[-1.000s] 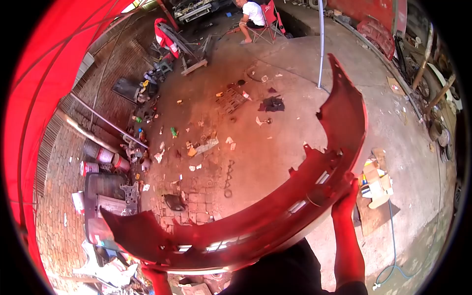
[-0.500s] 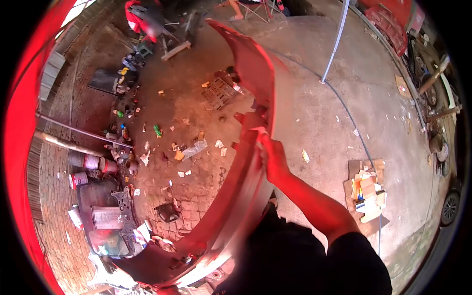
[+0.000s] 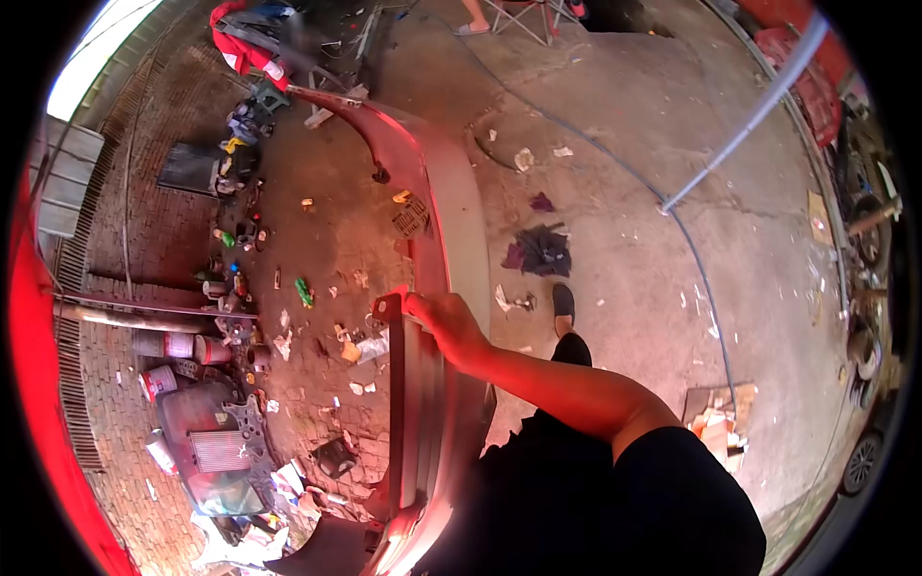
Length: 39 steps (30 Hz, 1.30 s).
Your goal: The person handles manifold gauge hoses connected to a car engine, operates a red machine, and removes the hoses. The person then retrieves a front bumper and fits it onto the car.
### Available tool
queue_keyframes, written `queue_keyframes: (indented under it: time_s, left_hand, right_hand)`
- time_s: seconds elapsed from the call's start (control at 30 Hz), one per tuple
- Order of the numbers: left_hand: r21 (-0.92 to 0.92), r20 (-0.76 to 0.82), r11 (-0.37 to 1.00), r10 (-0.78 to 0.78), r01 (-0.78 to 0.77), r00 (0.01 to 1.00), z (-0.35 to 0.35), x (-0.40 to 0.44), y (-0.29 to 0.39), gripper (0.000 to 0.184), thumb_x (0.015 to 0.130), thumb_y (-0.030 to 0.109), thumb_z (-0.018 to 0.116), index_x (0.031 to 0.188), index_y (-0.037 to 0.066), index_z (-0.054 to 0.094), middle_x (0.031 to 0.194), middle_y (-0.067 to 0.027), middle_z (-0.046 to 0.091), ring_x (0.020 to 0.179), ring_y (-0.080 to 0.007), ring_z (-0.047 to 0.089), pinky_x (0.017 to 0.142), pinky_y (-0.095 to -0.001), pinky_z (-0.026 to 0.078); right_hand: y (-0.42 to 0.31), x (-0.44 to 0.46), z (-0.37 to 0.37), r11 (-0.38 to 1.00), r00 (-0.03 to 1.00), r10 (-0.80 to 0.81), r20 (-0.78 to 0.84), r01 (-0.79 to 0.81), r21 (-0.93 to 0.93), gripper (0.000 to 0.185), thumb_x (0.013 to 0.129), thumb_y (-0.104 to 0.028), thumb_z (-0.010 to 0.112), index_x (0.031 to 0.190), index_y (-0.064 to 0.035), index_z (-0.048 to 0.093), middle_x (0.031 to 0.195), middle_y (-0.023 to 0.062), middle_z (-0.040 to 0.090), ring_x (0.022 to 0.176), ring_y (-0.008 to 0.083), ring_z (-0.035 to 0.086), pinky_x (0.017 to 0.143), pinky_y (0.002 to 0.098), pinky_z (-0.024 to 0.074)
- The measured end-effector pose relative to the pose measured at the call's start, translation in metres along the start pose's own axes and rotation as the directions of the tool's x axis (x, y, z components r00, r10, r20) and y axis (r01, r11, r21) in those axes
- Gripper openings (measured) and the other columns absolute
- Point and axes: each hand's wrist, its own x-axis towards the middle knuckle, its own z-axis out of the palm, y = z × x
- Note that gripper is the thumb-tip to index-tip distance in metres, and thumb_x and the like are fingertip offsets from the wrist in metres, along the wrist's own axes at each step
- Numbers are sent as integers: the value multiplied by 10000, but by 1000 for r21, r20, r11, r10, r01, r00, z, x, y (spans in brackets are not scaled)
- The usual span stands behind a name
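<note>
A long curved car bumper point(image 3: 459, 216) runs from the upper left of the view down to the bottom edge, in front of my body. My right hand point(image 3: 449, 329) is closed on its inner edge near the middle, beside a small tab with a hole. My left hand is out of view, and the bumper's lower end is partly cut off by the frame. One of my feet, in a dark shoe point(image 3: 564, 301), shows on the concrete to the right of the bumper.
A dark cloth point(image 3: 544, 250) lies ahead on the floor. A hose point(image 3: 615, 161) crosses to the right, past a pole point(image 3: 749, 120). Flattened cardboard point(image 3: 718, 420) lies at right. Buckets point(image 3: 213, 349) and a radiator point(image 3: 219, 451) stand left. A seated person's leg point(image 3: 476, 13) shows at top.
The bumper has swung to the left, its far end now near the red-draped stand. My right hand has moved left and down with it. My foot has come into view.
</note>
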Motion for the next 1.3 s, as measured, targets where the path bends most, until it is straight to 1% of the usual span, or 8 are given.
queue_keyframes:
  time_s: [0.1,0.13,0.23,0.47,0.77,0.97,1.17,1.3]
  left_hand:
    - [-13,-63,1000,15,-16,998,105,25,-7,554,1061,488,317,1430,139,537,1283,-98,645,1086,-328,669,885,-523,599]
    - [-18,-86,1000,17,-19,996,139,32,-6,554,1061,488,317,1430,139,537,1284,-98,645,1087,-328,669,886,-523,598]
    - [-36,-139,999,22,-27,990,236,53,5,554,1060,488,318,1430,138,538,1287,-98,644,1090,-328,668,888,-524,598]
    - [-75,-239,993,66,-86,969,416,128,32,555,1060,488,319,1430,137,538,1294,-98,641,1098,-330,666,894,-524,597]
    - [-165,-317,980,53,-110,947,646,345,30,555,1059,487,321,1430,136,539,1304,-98,639,1108,-331,663,901,-524,595]
    - [-171,-292,981,36,-89,956,805,473,73,556,1058,487,323,1430,135,539,1310,-98,637,1115,-332,661,906,-525,594]
    - [-179,-227,983,1,-43,974,1005,617,100,556,1057,487,324,1430,134,539,1317,-98,635,1122,-333,659,911,-525,593]
    - [-142,-243,989,7,-42,970,1137,695,112,557,1057,487,325,1429,134,540,1321,-99,633,1126,-334,657,914,-525,592]
  right_hand:
    - [-40,98,-50,998,998,-55,12,56,-26,526,1014,-545,556,1036,-57,751,605,-49,475,503,64,484,476,261,373]
    - [-64,128,-63,995,997,-83,-6,82,-49,581,1001,-586,539,850,-35,646,573,-1,455,542,95,489,531,316,389]
    - [-135,225,-103,995,998,-60,-24,58,-84,703,984,-639,520,653,-21,576,528,43,400,552,134,459,559,383,387]
    - [-259,440,-156,979,997,-51,50,60,-196,719,963,-638,571,572,-36,510,476,31,392,499,120,439,506,374,366]
    - [-321,778,-251,956,964,-260,61,266,-126,617,1007,-527,580,645,-35,494,545,-23,378,538,77,398,502,327,320]
    - [-414,957,-264,949,969,-246,-7,239,-203,615,1010,-537,597,663,-63,413,656,-50,330,663,79,307,562,327,273]
    - [-445,1157,-331,970,972,-234,-34,231,-76,592,1030,-480,593,661,-54,413,666,-51,348,661,79,324,572,327,283]
    - [-487,1295,-370,965,982,-184,-35,173,-198,638,1022,-512,568,631,-37,401,626,-18,310,631,91,334,553,355,289]
